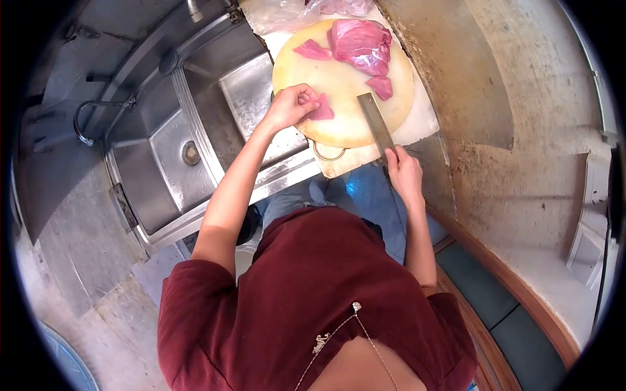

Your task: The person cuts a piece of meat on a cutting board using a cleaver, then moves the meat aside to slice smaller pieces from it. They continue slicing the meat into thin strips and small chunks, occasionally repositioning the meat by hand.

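Note:
On the round, yellowish cutting board (352, 85), my left hand (291, 107) has its fingers curled and closed at the edge of a small slice of raw meat (322, 109). The cleaver (376, 124) is in my right hand (405, 173), which is wrapped round its handle. Its blade points away from me over the right part of the board. Farther back lies a large chunk of raw meat (362, 47). One flat slice (313, 50) rests left of that chunk, and a smaller piece (380, 87) sits just below it.
A steel double sink (195, 124) adjoins the board on the left, with a faucet (81, 127) at its far side. Clear plastic (277, 16) lies behind the board. A stained wall (450, 72) rises at the right. A metal ring (329, 155) hangs at the board's near edge.

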### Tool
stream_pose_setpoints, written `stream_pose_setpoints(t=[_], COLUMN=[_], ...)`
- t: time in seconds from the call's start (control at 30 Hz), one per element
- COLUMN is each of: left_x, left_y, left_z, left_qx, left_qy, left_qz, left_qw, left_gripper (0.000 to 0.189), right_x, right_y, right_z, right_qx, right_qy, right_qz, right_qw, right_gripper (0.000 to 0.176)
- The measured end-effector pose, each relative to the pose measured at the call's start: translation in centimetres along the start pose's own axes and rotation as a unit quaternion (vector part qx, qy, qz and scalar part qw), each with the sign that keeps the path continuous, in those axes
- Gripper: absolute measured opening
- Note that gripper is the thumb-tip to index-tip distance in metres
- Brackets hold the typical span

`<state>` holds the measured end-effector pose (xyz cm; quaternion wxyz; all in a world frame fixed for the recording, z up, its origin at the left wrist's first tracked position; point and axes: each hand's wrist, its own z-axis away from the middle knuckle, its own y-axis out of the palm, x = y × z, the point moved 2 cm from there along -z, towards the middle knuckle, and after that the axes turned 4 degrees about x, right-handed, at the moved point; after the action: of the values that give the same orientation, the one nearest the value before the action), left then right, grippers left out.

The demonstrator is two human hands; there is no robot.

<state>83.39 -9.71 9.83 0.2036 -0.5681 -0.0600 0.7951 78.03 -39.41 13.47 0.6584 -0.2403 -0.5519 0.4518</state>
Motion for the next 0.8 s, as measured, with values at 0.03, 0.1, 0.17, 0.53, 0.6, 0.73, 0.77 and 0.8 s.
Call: stream_pose_setpoints(t=[0.03, 0.1, 0.17, 0.53, 0.6, 0.73, 0.77, 0.8], left_x=[-0.2, 0.4, 1.0, 0.6, 1.2, 1.1, 1.1, 1.3], left_y=[-0.1, -0.1, -0.1, 2.7, 3.4, 3.9, 4.1, 4.4], left_z=[0.1, -0.2, -0.6, 3.2, 4.7, 5.3, 4.8, 4.4], left_qx=[-0.001, -0.016, -0.033, -0.104, -0.098, -0.164, -0.194, -0.208], left_qy=[-0.011, 0.012, 0.038, 0.323, 0.316, 0.264, 0.255, 0.222], left_qz=[0.008, 0.014, 0.022, -0.245, -0.260, -0.236, -0.237, -0.218], left_qw=[1.000, 1.000, 0.999, 0.908, 0.907, 0.921, 0.917, 0.927], left_gripper=[0.014, 0.013, 0.013, 0.013, 0.015, 0.022, 0.024, 0.024], right_x=[0.0, 0.0, 0.0, 0.0, 0.0, 0.9, 1.0, 1.0], right_y=[0.0, -0.1, -0.1, 0.1, 0.2, -0.2, -0.2, -0.3], right_z=[0.0, -0.1, -0.1, -0.3, -0.4, -0.4, -0.6, -0.8], right_qx=[0.001, 0.000, 0.000, 0.003, 0.003, 0.012, 0.021, 0.030], right_qy=[0.000, -0.001, -0.002, 0.006, 0.005, -0.001, 0.000, 0.002], right_qz=[0.001, -0.002, 0.001, 0.015, 0.034, 0.093, 0.098, 0.103], right_qw=[1.000, 1.000, 1.000, 1.000, 0.999, 0.996, 0.995, 0.994], right_gripper=[0.027, 0.027, 0.028, 0.028, 0.026, 0.022, 0.022, 0.022])
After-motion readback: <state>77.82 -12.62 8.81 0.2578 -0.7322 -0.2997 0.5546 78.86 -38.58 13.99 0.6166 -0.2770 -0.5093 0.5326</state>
